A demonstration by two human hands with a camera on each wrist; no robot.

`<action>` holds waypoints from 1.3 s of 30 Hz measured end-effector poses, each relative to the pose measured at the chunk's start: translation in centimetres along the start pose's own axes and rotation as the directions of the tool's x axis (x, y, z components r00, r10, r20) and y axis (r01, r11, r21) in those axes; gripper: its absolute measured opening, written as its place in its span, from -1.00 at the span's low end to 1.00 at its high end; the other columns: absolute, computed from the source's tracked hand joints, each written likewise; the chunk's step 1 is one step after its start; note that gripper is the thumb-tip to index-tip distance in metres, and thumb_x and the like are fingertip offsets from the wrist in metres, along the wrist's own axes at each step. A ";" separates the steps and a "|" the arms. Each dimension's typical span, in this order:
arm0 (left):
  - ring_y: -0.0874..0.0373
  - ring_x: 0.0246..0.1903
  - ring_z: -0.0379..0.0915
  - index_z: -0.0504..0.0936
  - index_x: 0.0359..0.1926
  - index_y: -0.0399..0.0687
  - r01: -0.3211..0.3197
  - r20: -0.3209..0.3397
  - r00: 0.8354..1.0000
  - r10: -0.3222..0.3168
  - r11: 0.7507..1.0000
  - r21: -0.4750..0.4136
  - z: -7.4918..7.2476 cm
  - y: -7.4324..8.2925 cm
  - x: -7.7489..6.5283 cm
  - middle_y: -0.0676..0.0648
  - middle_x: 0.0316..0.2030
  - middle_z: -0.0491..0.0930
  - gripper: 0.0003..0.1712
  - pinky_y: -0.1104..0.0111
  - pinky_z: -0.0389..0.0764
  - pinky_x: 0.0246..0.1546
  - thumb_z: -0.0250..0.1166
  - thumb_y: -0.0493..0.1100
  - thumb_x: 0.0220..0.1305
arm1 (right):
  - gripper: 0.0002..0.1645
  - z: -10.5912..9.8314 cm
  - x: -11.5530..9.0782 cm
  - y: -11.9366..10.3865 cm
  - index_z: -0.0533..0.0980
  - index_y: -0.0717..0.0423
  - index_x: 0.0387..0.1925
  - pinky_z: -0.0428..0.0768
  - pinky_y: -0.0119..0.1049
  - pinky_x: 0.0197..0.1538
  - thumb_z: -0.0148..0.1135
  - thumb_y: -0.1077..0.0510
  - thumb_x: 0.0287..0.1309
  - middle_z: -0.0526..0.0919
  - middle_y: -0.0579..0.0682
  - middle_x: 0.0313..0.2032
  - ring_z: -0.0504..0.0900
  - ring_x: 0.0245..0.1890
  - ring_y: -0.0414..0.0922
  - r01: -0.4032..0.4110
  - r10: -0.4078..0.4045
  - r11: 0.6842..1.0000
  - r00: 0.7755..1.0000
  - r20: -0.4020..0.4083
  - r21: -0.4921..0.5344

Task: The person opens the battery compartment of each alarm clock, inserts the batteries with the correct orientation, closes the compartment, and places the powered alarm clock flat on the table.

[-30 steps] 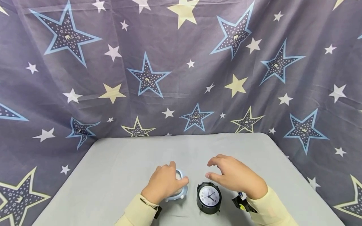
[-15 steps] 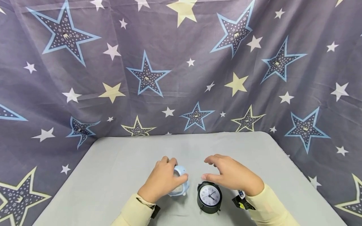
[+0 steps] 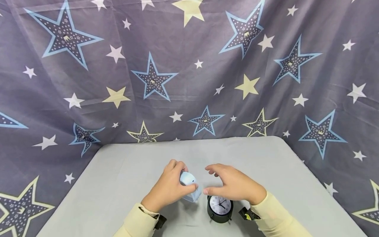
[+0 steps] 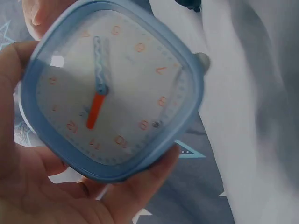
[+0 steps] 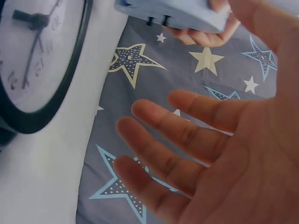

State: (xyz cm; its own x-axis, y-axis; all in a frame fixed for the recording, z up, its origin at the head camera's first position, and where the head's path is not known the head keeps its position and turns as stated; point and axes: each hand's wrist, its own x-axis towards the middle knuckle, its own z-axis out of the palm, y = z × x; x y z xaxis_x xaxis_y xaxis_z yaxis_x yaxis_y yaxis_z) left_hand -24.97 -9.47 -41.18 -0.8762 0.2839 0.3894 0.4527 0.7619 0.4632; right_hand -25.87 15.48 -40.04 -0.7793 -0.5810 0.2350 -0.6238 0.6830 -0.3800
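Observation:
My left hand (image 3: 168, 188) grips a light blue alarm clock (image 3: 189, 180) between thumb and fingers, tilted above the table. Its squarish white dial with orange numerals and an orange hand faces the left wrist camera, where the blue rim (image 4: 198, 88) fills much of the view. To the right, my right hand (image 3: 237, 184) hovers with fingers spread and slightly bent, holding nothing. Just below that hand a round black alarm clock (image 3: 220, 207) stands on the table, its top partly hidden by the thumb. Its dark rim (image 5: 77, 60) shows at the left of the right wrist view.
A grey-white cloth covers the table (image 3: 133, 171). A purple-grey curtain (image 3: 189, 89) printed with stars hangs behind it and along both sides. Dark straps with small devices sit on both wrists, the right one (image 3: 248, 214) near the black clock.
The left hand has lifted the blue clock and turned it so its top faces the head camera. My right hand has moved left, closer to the blue clock. The black clock stays put.

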 end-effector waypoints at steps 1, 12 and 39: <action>0.26 -0.31 0.24 0.39 -0.31 0.24 -0.009 0.002 1.000 0.009 1.000 -0.017 0.0 0.0 0.0 0.15 -0.31 0.29 -0.48 0.46 0.38 -0.43 0.45 0.27 -0.22 | -0.14 0.1 0.0 0.0 0.37 -0.18 0.22 0.54 -0.29 -0.01 0.12 -0.53 -0.03 0.55 -0.28 0.01 0.53 -0.03 -0.36 0.007 -0.007 1.000 1.000 0.002 0.002; 0.29 -0.34 0.35 0.37 -0.26 0.27 -0.083 0.003 0.996 0.085 0.977 -0.196 0.2 -0.2 -0.3 0.20 -0.22 0.29 -0.46 0.47 0.48 -0.43 0.50 0.10 -0.24 | -0.15 0.7 0.2 -0.5 0.31 -0.17 0.28 0.55 -0.28 -0.02 0.16 -0.45 0.02 0.53 -0.25 0.02 0.55 -0.05 -0.27 0.071 -0.083 0.982 0.995 0.057 0.177; 0.13 -0.12 0.36 0.43 -0.22 -0.07 -0.326 -0.175 0.944 0.280 0.874 -0.359 -0.6 1.0 -0.7 -0.02 -0.11 0.35 -0.40 0.40 0.51 -0.23 0.53 -0.13 -0.37 | 0.00 1.7 0.5 -0.8 0.19 -0.13 0.38 0.51 -0.13 0.11 0.25 -0.42 -0.02 0.50 -0.27 0.10 0.51 0.04 -0.32 0.128 -0.150 0.957 0.986 0.066 0.259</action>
State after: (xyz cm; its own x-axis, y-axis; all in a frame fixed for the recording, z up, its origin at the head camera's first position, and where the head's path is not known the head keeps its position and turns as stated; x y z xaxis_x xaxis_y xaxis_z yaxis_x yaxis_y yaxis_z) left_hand -23.85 -9.27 -40.53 -0.6711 0.3795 0.6368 0.7411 0.3644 0.5639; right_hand -25.64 13.90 -41.13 -0.6711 -0.7049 0.2295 -0.6814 0.4645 -0.5657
